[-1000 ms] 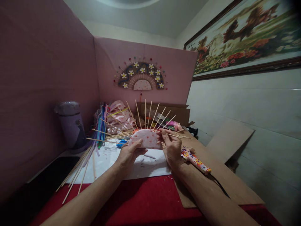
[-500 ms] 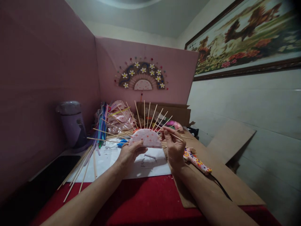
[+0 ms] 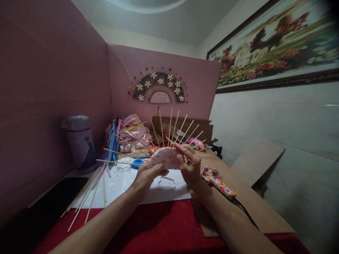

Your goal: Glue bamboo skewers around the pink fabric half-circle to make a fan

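My left hand (image 3: 148, 178) grips the lower left of a half-round piece (image 3: 166, 157) covered in pink dotted cloth, thumb on its face. Several thin wooden sticks (image 3: 184, 127) fan out from its curved edge. At the right end of that piece, my right hand (image 3: 189, 160) is closed, with fingertips pinching a thin wooden stick (image 3: 170, 140). The tip of this stick points up and left across the fan; its other end is hidden by the hand. A flower-patterned glue gun (image 3: 219, 184) with a black cord lies right of my right hand.
Loose sticks (image 3: 88, 197) lie at the left over white paper (image 3: 150, 195). Behind are fuzzy coloured stems (image 3: 113, 141), pink cloth (image 3: 134, 128) and a cardboard box (image 3: 206, 128). A purple canister (image 3: 81, 144) stands left. A flowered fan (image 3: 160, 84) hangs on the pink panel.
My right hand has moved slightly left, close against the half-round piece, and the pinched stick now points up-left over the fan. The fanned piece has tilted a little clockwise.
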